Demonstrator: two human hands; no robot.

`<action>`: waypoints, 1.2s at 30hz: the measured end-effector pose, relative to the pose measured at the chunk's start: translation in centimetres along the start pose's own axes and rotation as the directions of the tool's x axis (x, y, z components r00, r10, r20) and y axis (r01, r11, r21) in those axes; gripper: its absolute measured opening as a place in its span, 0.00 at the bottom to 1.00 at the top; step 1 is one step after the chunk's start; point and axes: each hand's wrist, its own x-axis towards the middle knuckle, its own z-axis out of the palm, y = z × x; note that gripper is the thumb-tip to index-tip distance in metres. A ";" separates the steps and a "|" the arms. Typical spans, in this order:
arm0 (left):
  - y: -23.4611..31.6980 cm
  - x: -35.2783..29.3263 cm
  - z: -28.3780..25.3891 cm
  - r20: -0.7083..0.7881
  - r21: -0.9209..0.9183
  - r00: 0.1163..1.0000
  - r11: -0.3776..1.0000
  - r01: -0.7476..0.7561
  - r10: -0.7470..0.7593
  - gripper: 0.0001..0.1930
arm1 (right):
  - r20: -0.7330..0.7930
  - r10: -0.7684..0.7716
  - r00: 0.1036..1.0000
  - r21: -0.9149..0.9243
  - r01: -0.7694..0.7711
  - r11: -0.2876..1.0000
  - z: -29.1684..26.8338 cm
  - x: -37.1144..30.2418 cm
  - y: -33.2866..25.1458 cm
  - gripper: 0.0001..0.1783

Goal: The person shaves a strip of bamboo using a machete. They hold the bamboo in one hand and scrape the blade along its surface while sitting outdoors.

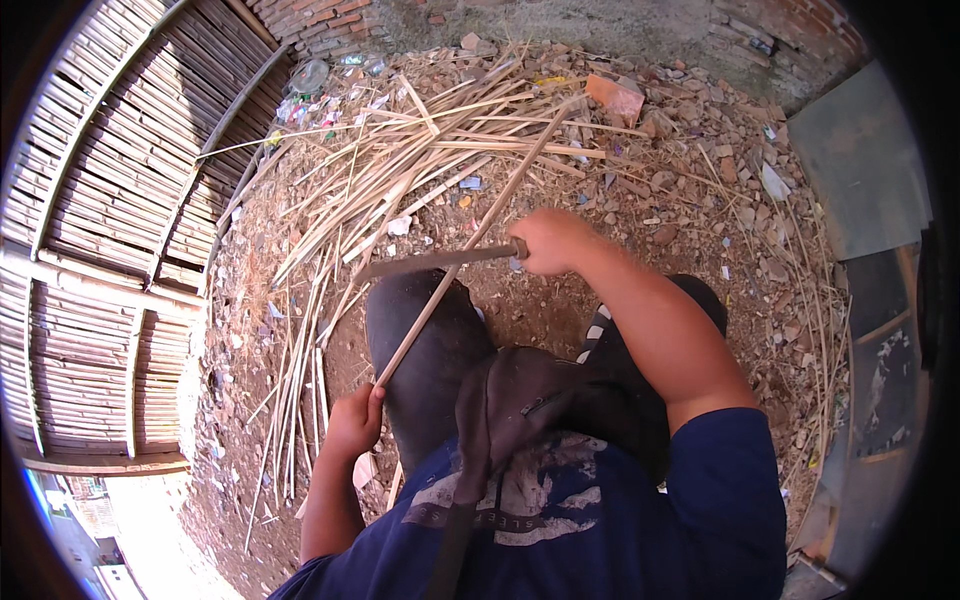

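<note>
My left hand [352, 422] is closed around the near end of a long bamboo strip [511, 187], beside my left knee. The strip slants up and away to the right, its far end over a heap of strips. In my right hand [556, 242] is the handle of a machete [425, 263]. Its dark blade points left above my left knee and crosses the strip. Whether blade and strip touch, I cannot tell. Ahead of me, many loose pale bamboo strips [440, 138] lie crisscrossed on the ground.
A bamboo slat wall [110, 150] stands on the left. Rubble and litter cover the dirt ground [660, 215], with an orange brick piece [615, 98] beyond the heap. At the back runs a brick and plaster wall [600, 35]. Grey panels [858, 165] lean at the right.
</note>
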 end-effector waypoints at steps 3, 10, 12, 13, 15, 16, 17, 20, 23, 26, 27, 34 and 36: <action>0.8 0.4 -1.0 -0.008 0.017 1.000 1.000 -0.017 0.017 0.22 | -0.163 0.451 0.878 0.298 -0.392 0.871 0.6 1.8 9.8 0.20; -0.4 -0.8 -0.8 0.089 -0.172 0.995 0.983 0.062 -0.047 0.23 | -0.163 0.201 0.966 0.193 -0.168 0.967 -0.4 0.1 3.4 0.22; -0.2 -1.2 -0.4 0.042 -0.127 0.998 0.991 0.041 -0.036 0.23 | -0.055 -0.021 0.998 -0.027 0.019 0.999 -0.3 -0.4 -0.7 0.23; 0.0 -1.3 -0.3 0.012 -0.106 1.000 0.994 0.024 -0.023 0.23 | 0.009 -0.126 0.992 -0.133 0.126 0.983 -0.5 -0.5 -1.6 0.23; -0.6 -1.0 0.1 0.023 -0.143 1.000 0.990 0.017 -0.014 0.23 | 0.025 -0.014 1.000 0.049 0.012 0.999 1.1 0.9 1.7 0.23; -0.7 -0.7 0.0 0.026 -0.159 1.000 0.987 0.011 -0.007 0.23 | 0.036 0.041 0.999 0.140 -0.046 0.989 1.6 1.5 3.6 0.23; -0.3 -0.5 -0.3 0.041 -0.154 0.999 0.988 0.029 -0.023 0.22 | 0.024 0.117 0.993 0.175 -0.120 0.977 1.2 1.8 4.5 0.23; 1.0 -0.5 -1.3 0.051 -0.124 0.998 0.991 0.047 -0.041 0.21 | -0.103 0.220 0.970 0.160 -0.202 0.966 0.7 1.8 6.0 0.22; 1.3 -1.0 -1.3 -0.063 -0.024 0.998 1.000 -0.008 0.006 0.20 | -0.076 0.172 0.982 0.193 -0.155 0.969 -0.8 0.2 3.4 0.19; 0.9 -0.9 0.1 -0.258 0.108 0.959 0.990 -0.092 0.117 0.18 | -0.096 0.020 0.995 -0.046 -0.024 0.999 -1.4 -0.6 0.6 0.18; 0.7 -1.1 0.5 -0.233 0.078 0.970 0.995 -0.056 0.073 0.18 | -0.063 -0.019 0.998 -0.076 0.014 0.997 -1.1 -0.9 -0.1 0.17; 1.3 -0.5 0.3 -0.152 0.094 0.988 0.996 -0.015 0.029 0.19 | 0.007 0.142 0.990 0.222 -0.140 0.965 1.5 1.6 3.8 0.15; 1.6 -0.6 -0.3 -0.125 0.068 0.992 0.998 -0.009 0.017 0.19 | -0.051 0.137 0.989 0.176 -0.126 0.976 0.7 1.5 3.1 0.15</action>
